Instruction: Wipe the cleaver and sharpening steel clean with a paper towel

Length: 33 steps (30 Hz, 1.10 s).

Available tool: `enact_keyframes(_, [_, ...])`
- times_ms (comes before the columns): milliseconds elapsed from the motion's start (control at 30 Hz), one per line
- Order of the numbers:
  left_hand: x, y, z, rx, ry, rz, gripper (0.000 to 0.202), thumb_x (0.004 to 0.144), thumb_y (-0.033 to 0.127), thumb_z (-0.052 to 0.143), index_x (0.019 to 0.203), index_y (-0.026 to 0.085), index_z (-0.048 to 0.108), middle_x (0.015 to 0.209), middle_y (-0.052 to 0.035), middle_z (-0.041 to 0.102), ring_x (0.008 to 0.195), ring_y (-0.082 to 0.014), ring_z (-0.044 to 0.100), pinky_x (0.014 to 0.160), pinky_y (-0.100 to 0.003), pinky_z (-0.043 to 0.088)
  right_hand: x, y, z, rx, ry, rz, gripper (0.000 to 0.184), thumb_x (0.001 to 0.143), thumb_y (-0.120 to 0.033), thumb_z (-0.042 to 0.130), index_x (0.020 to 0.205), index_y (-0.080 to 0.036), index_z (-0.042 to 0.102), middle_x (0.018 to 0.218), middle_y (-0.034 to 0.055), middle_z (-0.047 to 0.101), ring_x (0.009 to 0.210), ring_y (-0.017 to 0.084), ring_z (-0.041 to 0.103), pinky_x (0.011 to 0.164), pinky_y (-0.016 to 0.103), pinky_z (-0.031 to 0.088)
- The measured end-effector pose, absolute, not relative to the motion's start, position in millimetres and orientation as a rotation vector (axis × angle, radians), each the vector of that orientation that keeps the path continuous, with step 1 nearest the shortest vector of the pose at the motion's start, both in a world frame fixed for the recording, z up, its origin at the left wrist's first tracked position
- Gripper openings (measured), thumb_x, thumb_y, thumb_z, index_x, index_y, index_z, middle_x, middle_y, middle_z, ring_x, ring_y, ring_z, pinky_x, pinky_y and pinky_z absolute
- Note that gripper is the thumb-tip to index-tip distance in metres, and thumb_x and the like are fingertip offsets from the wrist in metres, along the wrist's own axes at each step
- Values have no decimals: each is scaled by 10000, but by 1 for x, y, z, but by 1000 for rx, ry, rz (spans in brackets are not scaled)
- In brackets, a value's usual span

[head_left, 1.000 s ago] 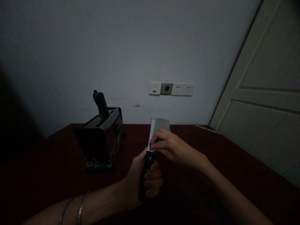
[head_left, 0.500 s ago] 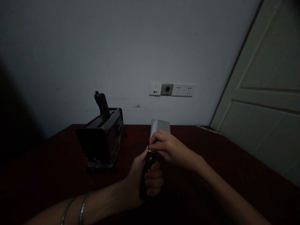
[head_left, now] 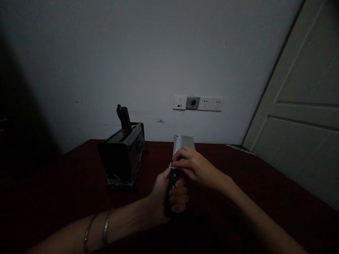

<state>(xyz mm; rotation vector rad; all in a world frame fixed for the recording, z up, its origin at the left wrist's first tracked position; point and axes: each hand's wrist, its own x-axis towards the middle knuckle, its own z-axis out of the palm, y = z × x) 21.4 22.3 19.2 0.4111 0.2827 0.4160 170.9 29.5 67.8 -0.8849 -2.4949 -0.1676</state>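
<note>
A cleaver with a broad grey blade [head_left: 183,141] and a black riveted handle [head_left: 174,176] is held out over the table, blade pointing away from me. My left hand [head_left: 169,195] is closed round the handle, its thumb lying up along the side near the blade. Over the base of the blade, my right hand [head_left: 191,163] has its thumb and fingers pinched together where blade meets handle. A thin pale edge shows at that spot, and what the fingertips pinch is too small to make out. The right hand covers the lower part of the blade.
To the left on the dark red table [head_left: 156,150] stands a black knife block [head_left: 112,158] with clear film clinging to its side. Black handles [head_left: 124,119] stick up from its slots. Behind are a pale wall with sockets [head_left: 211,104] and, at right, a panelled door [head_left: 299,116].
The whole view has shifted a little, so the knife block and sockets sit farther right. Both hands and the cleaver keep nearly the same pose.
</note>
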Motion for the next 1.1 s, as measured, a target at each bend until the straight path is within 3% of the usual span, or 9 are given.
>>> enact_keyframes(300, [16, 16, 14, 395, 231, 423, 661, 864, 587, 128, 481, 141, 430, 369, 55, 212, 301, -57, 237, 300, -176, 173, 176, 19, 75, -905, -2550, -41, 238, 819, -64, 486, 882, -190, 678, 929, 57, 589, 863, 167, 508, 749, 318, 425])
enact_keyframes(1100, [17, 10, 17, 424, 275, 469, 651, 859, 597, 130, 469, 148, 394, 367, 49, 205, 305, -55, 207, 311, -178, 144, 180, 12, 73, -894, -2587, -216, 258, 814, -72, 476, 877, -208, 685, 910, 62, 593, 846, 174, 506, 727, 318, 409])
